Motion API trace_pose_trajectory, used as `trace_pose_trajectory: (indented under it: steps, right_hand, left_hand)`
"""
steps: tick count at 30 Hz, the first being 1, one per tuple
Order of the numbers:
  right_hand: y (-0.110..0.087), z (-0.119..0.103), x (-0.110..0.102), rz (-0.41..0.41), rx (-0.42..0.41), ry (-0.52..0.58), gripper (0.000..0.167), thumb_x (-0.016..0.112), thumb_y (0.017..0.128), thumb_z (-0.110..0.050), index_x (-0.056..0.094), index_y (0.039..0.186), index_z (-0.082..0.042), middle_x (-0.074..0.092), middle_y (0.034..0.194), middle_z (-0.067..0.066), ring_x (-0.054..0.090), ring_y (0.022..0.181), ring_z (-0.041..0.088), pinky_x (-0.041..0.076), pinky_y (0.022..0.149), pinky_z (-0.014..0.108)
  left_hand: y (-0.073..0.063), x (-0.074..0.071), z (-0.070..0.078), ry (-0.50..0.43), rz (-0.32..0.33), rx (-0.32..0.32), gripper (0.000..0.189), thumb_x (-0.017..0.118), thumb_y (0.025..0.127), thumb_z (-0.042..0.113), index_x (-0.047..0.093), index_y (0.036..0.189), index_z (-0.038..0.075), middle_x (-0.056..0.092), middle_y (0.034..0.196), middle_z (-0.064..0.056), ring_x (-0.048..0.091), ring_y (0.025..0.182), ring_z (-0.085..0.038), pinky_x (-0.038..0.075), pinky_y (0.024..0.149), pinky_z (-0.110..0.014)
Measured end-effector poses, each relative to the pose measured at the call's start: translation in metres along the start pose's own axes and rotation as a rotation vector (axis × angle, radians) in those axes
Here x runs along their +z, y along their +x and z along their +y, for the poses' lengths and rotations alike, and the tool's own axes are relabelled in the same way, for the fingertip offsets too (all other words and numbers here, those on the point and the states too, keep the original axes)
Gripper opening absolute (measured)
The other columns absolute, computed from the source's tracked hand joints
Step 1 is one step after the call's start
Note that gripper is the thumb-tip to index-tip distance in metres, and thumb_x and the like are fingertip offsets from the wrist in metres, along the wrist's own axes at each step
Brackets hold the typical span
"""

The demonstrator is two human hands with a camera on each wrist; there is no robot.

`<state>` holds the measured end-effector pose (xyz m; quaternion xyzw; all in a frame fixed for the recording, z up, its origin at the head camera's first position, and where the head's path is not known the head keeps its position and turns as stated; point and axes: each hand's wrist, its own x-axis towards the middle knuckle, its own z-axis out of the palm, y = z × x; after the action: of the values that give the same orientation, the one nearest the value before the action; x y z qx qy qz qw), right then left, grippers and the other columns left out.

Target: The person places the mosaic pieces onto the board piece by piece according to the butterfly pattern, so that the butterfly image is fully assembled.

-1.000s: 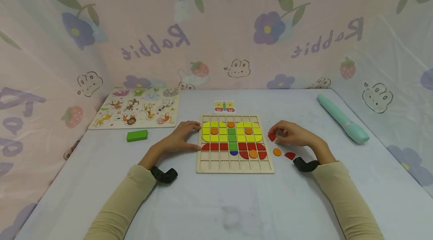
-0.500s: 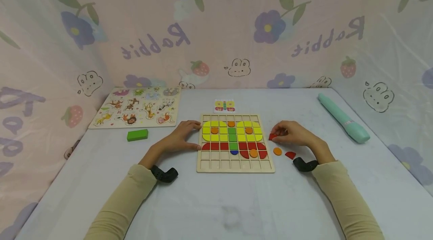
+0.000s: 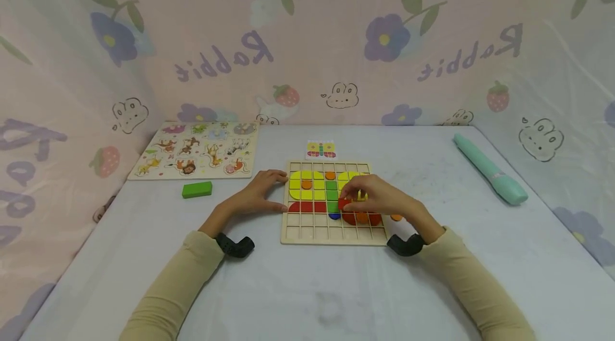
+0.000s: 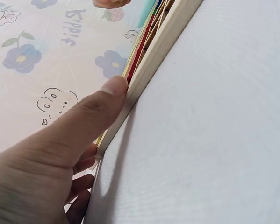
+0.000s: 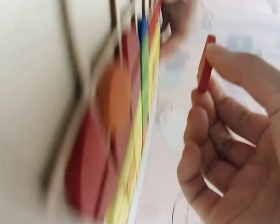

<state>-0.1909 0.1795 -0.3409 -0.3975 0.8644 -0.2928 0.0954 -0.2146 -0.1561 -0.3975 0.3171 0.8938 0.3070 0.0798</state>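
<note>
A wooden grid board [image 3: 307,233] lies mid-table, with yellow, green, red, orange and blue pieces set in it. My left hand [image 3: 254,194] touches its left side; in the left wrist view the thumb [image 4: 114,86] rests at the board's edge. Above the board, my right hand [image 3: 377,194] pinches a red quarter-round tile [image 3: 343,204] between thumb and fingertips. From the right wrist, that tile is seen edge-on, apart from the board. An orange disc [image 3: 396,217] beside the board is partly covered by the right hand and wrist.
Behind the board lies a small pattern card [image 3: 321,149]. At back left is an animal puzzle board [image 3: 194,151], with a green block [image 3: 197,189] in front. A mint-green tapered object [image 3: 490,169] lies at the right. Printed cloth walls [image 3: 307,37] surround the table.
My right hand has carried the red tile from the table at the right to over the board's middle, now covering some right-hand pieces. My left hand stays at the left edge.
</note>
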Motion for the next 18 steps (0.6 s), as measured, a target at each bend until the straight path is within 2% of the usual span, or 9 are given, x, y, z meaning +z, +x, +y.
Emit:
trace_pose_trajectory:
  steps: [8, 18]
  right_hand:
    - [0.024, -0.023, 0.035, -0.047, 0.01, -0.175, 0.02, 0.074, 0.08, -0.026, 0.067, 0.094, -0.013, 0.059, 0.08, -0.01, 0.051, 0.069, 0.005, 0.046, 0.062, 0.019]
    - [0.028, -0.026, 0.04, -0.032, -0.031, -0.17, 0.015, 0.074, 0.08, -0.019, 0.069, 0.092, -0.011, 0.063, 0.083, -0.006, 0.054, 0.07, 0.005, 0.047, 0.063, 0.018]
  left_hand:
    - [0.001, 0.001, 0.0, 0.022, 0.0, 0.011, 0.076, 0.071, 0.077, 0.049, 0.043, 0.137, 0.012, 0.034, 0.145, -0.001, 0.023, 0.135, -0.021, 0.021, 0.111, -0.042]
    - [0.0, -0.001, 0.0, 0.009, -0.004, -0.002, 0.077, 0.072, 0.077, 0.049, 0.043, 0.137, 0.012, 0.033, 0.146, -0.001, 0.022, 0.136, -0.022, 0.02, 0.111, -0.044]
